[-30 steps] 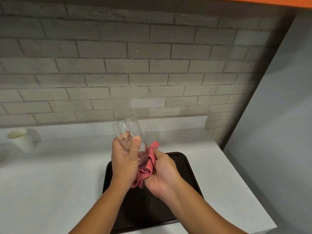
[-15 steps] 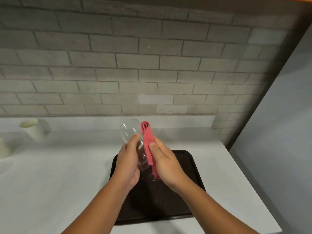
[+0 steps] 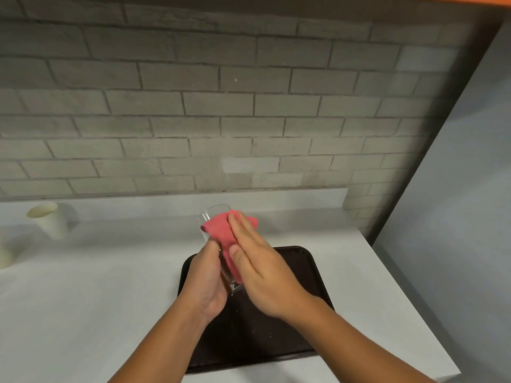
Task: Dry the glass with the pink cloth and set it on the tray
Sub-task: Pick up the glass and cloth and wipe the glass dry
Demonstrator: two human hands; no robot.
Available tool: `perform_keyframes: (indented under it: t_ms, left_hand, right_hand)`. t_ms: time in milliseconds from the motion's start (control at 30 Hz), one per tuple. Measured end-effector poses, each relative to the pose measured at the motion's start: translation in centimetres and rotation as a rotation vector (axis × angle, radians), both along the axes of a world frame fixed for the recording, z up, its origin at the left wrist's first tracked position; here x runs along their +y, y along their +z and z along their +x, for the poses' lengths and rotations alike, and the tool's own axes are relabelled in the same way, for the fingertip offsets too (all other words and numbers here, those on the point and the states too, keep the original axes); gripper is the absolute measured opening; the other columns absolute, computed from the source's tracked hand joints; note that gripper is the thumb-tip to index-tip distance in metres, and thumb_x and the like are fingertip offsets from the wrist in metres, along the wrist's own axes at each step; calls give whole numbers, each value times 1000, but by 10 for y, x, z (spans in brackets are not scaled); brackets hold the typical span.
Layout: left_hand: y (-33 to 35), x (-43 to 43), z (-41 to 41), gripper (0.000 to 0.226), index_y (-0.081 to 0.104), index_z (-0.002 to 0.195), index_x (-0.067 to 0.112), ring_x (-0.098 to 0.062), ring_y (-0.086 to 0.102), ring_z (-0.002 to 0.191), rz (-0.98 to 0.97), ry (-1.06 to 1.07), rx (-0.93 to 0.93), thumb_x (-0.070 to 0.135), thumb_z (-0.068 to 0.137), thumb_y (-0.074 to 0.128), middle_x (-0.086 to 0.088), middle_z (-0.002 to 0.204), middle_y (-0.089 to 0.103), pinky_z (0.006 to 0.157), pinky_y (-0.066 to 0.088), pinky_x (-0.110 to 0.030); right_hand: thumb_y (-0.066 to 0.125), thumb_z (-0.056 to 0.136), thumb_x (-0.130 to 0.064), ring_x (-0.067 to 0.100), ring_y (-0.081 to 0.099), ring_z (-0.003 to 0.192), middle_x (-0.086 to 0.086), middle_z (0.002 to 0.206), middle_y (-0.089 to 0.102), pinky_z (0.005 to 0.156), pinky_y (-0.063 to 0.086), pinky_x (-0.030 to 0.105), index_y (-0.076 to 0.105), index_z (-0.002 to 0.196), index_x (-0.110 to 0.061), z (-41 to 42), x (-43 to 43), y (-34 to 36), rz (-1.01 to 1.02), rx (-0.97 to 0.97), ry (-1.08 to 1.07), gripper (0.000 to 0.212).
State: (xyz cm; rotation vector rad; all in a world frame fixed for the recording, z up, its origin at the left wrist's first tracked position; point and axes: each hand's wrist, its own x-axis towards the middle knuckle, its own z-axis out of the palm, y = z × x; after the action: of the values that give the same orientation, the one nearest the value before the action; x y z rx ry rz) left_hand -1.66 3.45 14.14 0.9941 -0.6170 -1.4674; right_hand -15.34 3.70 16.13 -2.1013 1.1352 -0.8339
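Note:
A clear drinking glass (image 3: 211,217) is held tilted above the dark tray (image 3: 307,268), its rim pointing up and away. My left hand (image 3: 206,280) grips its lower half from the left. The pink cloth (image 3: 221,230) lies against the glass's right side and over its upper part. My right hand (image 3: 260,264) presses flat on the cloth with fingers stretched out. The base of the glass shows between my two hands. The tray lies on the white counter under my forearms.
A white paper cup (image 3: 51,219) stands at the back left of the white counter (image 3: 96,286), with part of another pale object at the far left edge. A grey brick wall rises behind. The counter ends at the right beside a grey wall.
My right hand has slid the pink cloth up from the glass's base to its upper side and rim. It now lies flat on it. The left hand has kept its grip.

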Motion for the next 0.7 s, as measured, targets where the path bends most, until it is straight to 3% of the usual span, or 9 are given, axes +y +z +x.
perform_keyframes:
  t_ms: [67, 133, 200, 300, 433, 533, 700]
  left_hand:
    - [0, 2, 1, 39, 92, 117, 24, -25, 87, 113, -13, -22, -34, 43, 115, 58, -18, 128, 87, 85, 71, -39]
    - [0, 6, -1, 40, 91, 111, 22, -27, 86, 105, -15, -83, -56, 51, 108, 64, -21, 119, 86, 85, 71, -42]
    - [3, 9, -4, 49, 90, 113, 22, -28, 86, 102, -25, -140, -52, 61, 102, 63, -18, 116, 86, 81, 71, -40]
    - [7, 10, -7, 59, 88, 126, 22, -25, 87, 108, -68, -132, -57, 68, 95, 68, -15, 126, 87, 81, 70, -34]
    - [3, 13, -10, 91, 89, 123, 31, -22, 87, 111, -105, -113, -69, 93, 57, 84, -10, 124, 89, 78, 70, -30]
    - [-6, 14, -10, 95, 88, 127, 29, -25, 87, 112, -84, -78, -86, 92, 56, 86, -14, 126, 88, 79, 70, -30]
    - [-10, 14, -11, 77, 89, 123, 27, -31, 87, 111, -8, -51, -67, 81, 68, 89, -15, 124, 89, 84, 73, -45]
  right_hand:
    - [36, 122, -35, -3, 11, 171, -16, 186, 17, 141, 13, 30, 23, 174, -40, -4, -5, 4, 117, -151, 9, 54]
    - [38, 122, -30, 4, 35, 166, -10, 177, 44, 139, 26, 35, 40, 169, -48, -9, -15, 16, 297, -356, -6, 49]
    - [41, 121, -29, 13, 57, 153, -4, 159, 67, 134, 39, 42, 55, 162, -43, -11, -23, 23, 483, -588, -58, 45]
    - [49, 119, -32, 27, 76, 133, 5, 143, 79, 119, 56, 51, 64, 156, -35, -10, -26, 17, 691, -780, -69, 40]
    - [52, 117, -36, 30, 80, 126, 9, 132, 84, 116, 58, 50, 78, 138, -31, -10, -26, 13, 757, -770, -122, 34]
    - [51, 117, -38, 32, 81, 120, 11, 123, 86, 114, 59, 50, 83, 123, -29, -11, -26, 8, 744, -659, -150, 34]
    - [48, 119, -40, 15, 86, 95, -1, 103, 89, 89, 65, 35, 76, 133, -22, -14, -19, 4, 772, -602, -158, 37]
